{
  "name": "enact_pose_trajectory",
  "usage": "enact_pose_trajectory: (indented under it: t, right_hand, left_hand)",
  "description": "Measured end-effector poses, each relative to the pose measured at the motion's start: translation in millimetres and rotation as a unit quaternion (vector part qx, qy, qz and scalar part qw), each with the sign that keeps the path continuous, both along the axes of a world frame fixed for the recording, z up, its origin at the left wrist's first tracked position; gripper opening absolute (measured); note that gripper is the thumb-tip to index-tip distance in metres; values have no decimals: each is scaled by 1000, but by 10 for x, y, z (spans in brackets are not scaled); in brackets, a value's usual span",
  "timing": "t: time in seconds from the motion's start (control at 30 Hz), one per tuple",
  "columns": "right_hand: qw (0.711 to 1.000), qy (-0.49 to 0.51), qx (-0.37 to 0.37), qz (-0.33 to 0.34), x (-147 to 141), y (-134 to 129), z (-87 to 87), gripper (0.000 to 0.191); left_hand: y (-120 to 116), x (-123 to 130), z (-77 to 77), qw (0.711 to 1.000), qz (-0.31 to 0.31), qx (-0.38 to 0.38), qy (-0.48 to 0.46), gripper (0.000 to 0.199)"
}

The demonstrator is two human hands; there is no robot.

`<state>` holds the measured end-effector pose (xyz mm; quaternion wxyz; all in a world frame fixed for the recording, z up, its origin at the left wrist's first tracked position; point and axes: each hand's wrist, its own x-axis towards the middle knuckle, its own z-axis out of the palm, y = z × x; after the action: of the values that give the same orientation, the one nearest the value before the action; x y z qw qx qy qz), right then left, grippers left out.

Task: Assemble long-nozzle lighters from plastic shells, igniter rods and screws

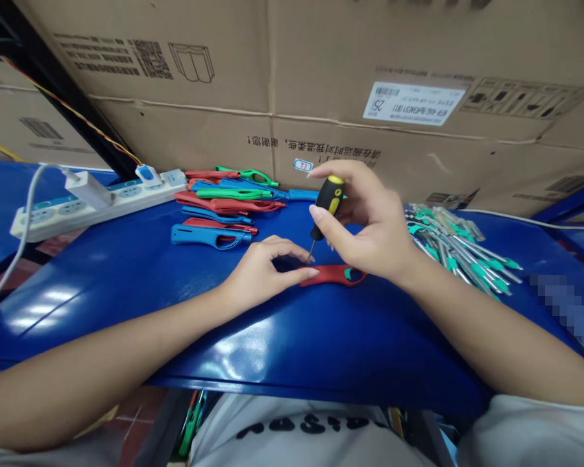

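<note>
My right hand [370,220] grips a short screwdriver [329,198] with a black and yellow handle. It stands nearly upright, its thin shaft pointing down at a red lighter casing [333,275] that lies on the blue table. My left hand [267,269] pinches the left end of this casing between thumb and fingers. Near the casing's right end is a loop with a small green trigger in it. The screwdriver's tip meets the casing close to my left fingertips; whether a screw sits there is too small to tell.
Red, blue and green lighter casings [219,206] are piled at the back left, beside a white power strip [102,201] with plugs and cables. Several metal lighter rods with green parts [462,250] lie at the right. Large cardboard boxes [224,123] stand behind the blue table [292,337].
</note>
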<state>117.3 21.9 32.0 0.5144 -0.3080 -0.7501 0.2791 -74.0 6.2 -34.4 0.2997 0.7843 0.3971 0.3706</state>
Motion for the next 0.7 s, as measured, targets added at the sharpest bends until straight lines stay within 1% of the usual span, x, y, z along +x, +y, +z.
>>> enact_pose_trajectory:
  t: [0.07,0.13,0.23,0.33,0.43,0.6,0.7]
  right_hand:
    - [1000,-4,1,-2,-3,3,-30,33]
    - [1000,-18,7,0,1,2,-53,35]
    - [999,-28,17,1,13,-5,-77,38]
    - [999,-34,29,3,22,-15,-90,39]
    - [998,-49,48,10,24,-23,-100,40]
    - [996,-68,58,9,18,-35,-113,37]
    - [996,-66,64,7,13,-44,-119,34]
  left_hand:
    - [0,-7,0,999,-11,6,37,35]
    - [-13,-10,4,996,-28,17,78,39]
    - [-51,-5,21,989,-58,36,128,34]
    - [-91,7,39,984,-72,53,156,30]
    - [-110,19,45,983,-74,49,159,23]
    - [-100,32,37,984,-78,47,152,27]
    - [-95,30,30,984,-81,45,149,21]
